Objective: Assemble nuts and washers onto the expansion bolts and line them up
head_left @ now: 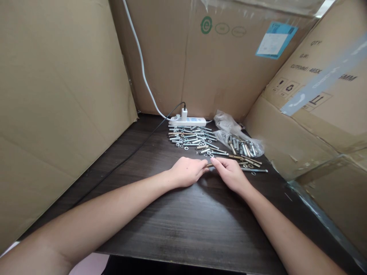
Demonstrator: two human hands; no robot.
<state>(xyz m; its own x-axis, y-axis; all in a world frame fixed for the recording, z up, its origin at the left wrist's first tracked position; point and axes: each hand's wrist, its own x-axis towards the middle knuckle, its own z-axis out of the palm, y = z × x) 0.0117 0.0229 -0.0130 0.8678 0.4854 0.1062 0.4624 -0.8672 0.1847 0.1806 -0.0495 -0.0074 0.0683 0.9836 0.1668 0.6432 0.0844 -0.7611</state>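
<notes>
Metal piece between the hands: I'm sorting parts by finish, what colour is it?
The metal piece looks brownish gold, in the head view.

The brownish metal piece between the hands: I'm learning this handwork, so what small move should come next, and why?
I'd probably ease the left hand back slightly while the right hand steadies the brownish metal piece. Only a short stretch shows between the fingers; its ends are hidden, so whether anything is fitted there can't be seen.
</notes>
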